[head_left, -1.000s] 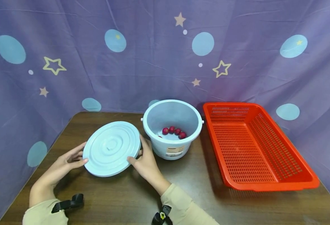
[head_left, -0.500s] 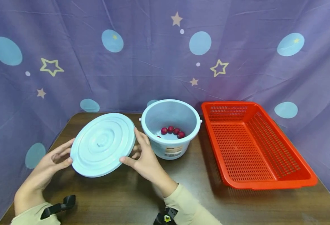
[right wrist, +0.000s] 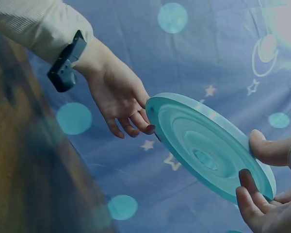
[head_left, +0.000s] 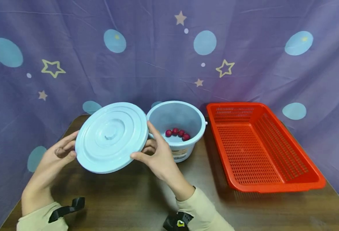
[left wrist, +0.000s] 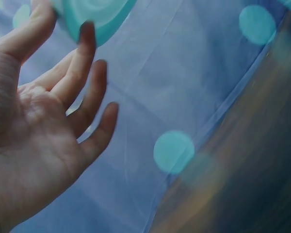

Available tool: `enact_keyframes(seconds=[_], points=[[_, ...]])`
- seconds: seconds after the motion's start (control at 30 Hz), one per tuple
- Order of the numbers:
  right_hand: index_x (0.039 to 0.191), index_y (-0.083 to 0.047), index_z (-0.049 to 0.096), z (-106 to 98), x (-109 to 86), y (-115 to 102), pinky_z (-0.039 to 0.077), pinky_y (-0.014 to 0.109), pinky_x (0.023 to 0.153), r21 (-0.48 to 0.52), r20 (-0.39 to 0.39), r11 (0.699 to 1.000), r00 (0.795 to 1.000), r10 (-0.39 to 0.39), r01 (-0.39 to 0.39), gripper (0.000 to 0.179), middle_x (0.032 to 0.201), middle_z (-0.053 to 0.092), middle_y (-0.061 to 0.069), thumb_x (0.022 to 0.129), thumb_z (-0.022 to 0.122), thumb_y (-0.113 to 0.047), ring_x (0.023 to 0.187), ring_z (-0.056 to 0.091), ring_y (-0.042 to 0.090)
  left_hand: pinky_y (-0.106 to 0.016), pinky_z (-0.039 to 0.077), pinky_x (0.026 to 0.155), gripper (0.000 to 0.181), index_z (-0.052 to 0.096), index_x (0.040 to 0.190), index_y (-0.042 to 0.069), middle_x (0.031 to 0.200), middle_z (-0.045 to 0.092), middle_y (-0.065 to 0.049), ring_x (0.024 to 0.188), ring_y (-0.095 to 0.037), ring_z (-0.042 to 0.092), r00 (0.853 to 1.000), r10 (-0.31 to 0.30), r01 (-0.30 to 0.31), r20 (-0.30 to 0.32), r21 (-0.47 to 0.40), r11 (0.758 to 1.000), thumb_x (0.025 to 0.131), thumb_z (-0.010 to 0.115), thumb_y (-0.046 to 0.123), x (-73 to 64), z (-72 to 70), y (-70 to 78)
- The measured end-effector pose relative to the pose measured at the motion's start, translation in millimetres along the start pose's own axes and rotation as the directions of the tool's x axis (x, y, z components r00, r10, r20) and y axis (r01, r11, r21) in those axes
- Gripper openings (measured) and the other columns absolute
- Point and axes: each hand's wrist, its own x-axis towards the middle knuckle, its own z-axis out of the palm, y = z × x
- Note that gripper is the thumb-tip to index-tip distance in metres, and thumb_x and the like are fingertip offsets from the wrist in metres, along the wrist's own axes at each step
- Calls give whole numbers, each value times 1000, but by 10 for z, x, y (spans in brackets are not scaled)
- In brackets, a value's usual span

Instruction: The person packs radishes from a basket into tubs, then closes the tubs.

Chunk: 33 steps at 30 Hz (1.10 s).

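Observation:
A round light-blue lid (head_left: 111, 138) is held up above the table, tilted, its top facing the head camera. My left hand (head_left: 49, 163) pinches its left edge between thumb and fingers; in the left wrist view the lower fingers (left wrist: 101, 124) hang off the lid. On the opposite edge my right hand (head_left: 160, 157) grips with the thumb on top and fingertips underneath, as the right wrist view shows from below the lid (right wrist: 208, 145). Just beyond the right hand stands a light-blue bucket (head_left: 186, 149), its left side partly covered by the lid and hand. Several dark red round fruits (head_left: 175, 132) lie inside it.
To the right of the bucket a red perforated plastic basket (head_left: 248, 154) sits on the brown wooden table (head_left: 123, 199). A purple curtain (head_left: 158, 48) with stars and dots hangs behind the table.
Both hands have raised the lid; it first went left, then came back right toward the bucket, now overlapping its left rim in the head view. Bucket and basket stay in place.

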Motion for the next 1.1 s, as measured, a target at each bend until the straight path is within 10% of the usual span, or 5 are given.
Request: enact_keyframes(seconds=[0.2,0.53,0.77,0.93,1.1], points=[[154,-1,30,-219,-15,-37,52,27,79,-20,-90,996,992,-92,90,93,93,68,16,77,82,3,81,61,16,-12,41,87,49,46,149,10,121,63,17,110,0,57,997,32,-29,-74,42,999,101,55,7,145,273,160],[150,4,35,-599,-85,-20,50,21,80,53,-179,988,975,-132,143,98,128,57,21,74,88,-27,95,59,15,-20,37,89,44,51,145,10,117,65,14,108,-8,53,980,64,-95,-189,-158,983,101,55,11,294,724,432],[150,5,33,-799,-150,-49,48,19,82,43,-236,988,962,-135,149,105,138,52,21,70,86,-38,100,58,12,-23,36,93,53,42,149,5,128,60,4,116,-13,51,987,116,-144,-107,-319,937,100,58,13,398,982,495],[150,3,36,-940,-191,-23,48,19,82,35,-288,990,950,-119,134,110,125,58,20,63,84,-47,94,59,11,-21,32,106,65,30,156,9,158,31,-4,138,-19,35,990,138,-131,-9,-371,919,99,60,18,466,1154,533],[146,0,46,-1051,-205,29,51,20,80,-39,-361,988,920,-155,152,91,114,60,19,71,83,-36,86,62,13,-47,22,115,72,27,157,8,161,23,-8,144,-24,24,991,134,-128,-4,-322,938,97,63,25,535,1325,557]])
